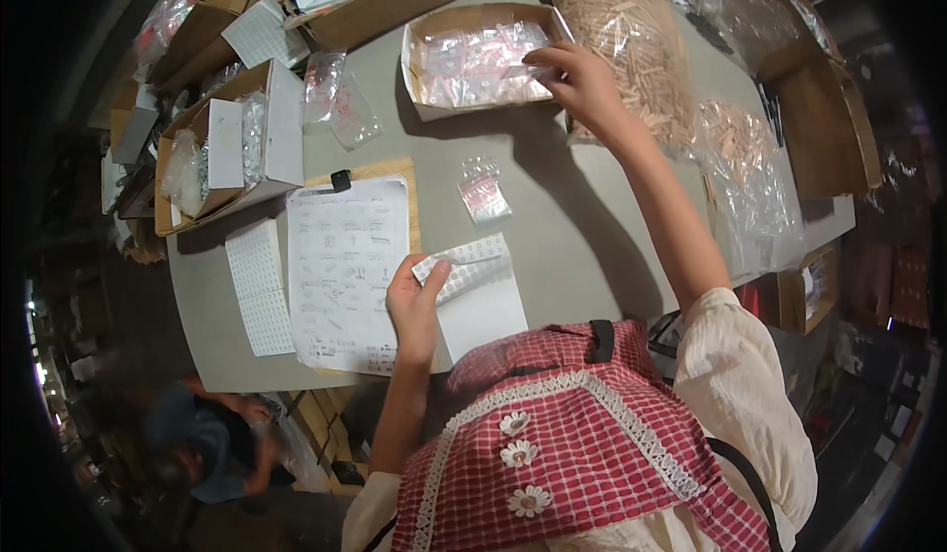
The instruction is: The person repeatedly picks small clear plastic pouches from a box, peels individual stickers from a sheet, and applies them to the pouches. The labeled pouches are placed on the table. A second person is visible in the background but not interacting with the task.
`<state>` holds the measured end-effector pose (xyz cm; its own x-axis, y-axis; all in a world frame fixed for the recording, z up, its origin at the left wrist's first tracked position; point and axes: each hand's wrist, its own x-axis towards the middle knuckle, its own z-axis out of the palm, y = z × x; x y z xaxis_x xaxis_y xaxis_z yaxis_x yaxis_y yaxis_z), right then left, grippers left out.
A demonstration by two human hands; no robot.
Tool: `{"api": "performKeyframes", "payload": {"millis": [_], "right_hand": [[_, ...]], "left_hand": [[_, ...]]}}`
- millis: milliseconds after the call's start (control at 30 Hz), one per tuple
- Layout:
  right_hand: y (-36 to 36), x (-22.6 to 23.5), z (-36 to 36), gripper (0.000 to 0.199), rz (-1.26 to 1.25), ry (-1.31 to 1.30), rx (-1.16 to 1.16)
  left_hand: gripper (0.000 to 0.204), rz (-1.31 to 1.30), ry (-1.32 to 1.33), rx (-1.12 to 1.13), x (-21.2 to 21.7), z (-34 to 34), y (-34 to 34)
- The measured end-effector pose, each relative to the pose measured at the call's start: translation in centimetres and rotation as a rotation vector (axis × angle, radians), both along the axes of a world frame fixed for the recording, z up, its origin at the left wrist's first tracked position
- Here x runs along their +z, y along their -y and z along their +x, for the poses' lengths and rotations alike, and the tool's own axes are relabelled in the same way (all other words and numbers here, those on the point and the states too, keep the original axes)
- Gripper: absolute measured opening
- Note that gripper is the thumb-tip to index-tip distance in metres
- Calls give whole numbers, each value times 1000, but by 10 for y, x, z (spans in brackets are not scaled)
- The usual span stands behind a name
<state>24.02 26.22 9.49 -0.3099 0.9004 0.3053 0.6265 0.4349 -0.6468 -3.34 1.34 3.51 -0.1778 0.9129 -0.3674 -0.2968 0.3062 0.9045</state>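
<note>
My left hand [414, 300] pinches the upper left edge of a white sticker sheet [483, 305], whose top part curls over and shows rows of small printed labels. My right hand [577, 78] is at the right side of a shallow cardboard box [473, 113] full of small clear plastic bags [473, 54]. Its fingers are closed on what looks like one of those clear bags [531, 71]. Between the two hands, a single small clear bag with reddish print [482, 193] lies flat on the grey table [582, 246].
A clipboard with a printed sheet [350, 266] lies left of my left hand, beside another label sheet [258, 286]. Bags of wooden pegs [636, 49] stand at the right. Open cartons [281, 128] line the left side. Another person [212, 439] is at lower left.
</note>
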Motion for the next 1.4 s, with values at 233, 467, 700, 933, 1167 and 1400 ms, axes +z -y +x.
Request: {"api": "performKeyframes", "payload": {"millis": [233, 467, 700, 933, 1167, 1400], "right_hand": [[107, 7, -41, 61, -326, -199, 383], [176, -3, -45, 32, -619, -269, 294], [191, 8, -44, 19, -542, -311, 237], [192, 10, -45, 16, -458, -289, 285], [183, 19, -49, 15, -244, -152, 386], [183, 15, -55, 23, 148, 176, 449]], "left_hand": [[14, 76, -40, 46, 9, 10, 11], [13, 38, 50, -1, 31, 12, 12], [28, 170, -276, -259, 52, -2, -5], [24, 93, -469, -385, 74, 2, -12], [16, 290, -695, -265, 61, 21, -3], [16, 305, -731, -298, 47, 19, -6]]}}
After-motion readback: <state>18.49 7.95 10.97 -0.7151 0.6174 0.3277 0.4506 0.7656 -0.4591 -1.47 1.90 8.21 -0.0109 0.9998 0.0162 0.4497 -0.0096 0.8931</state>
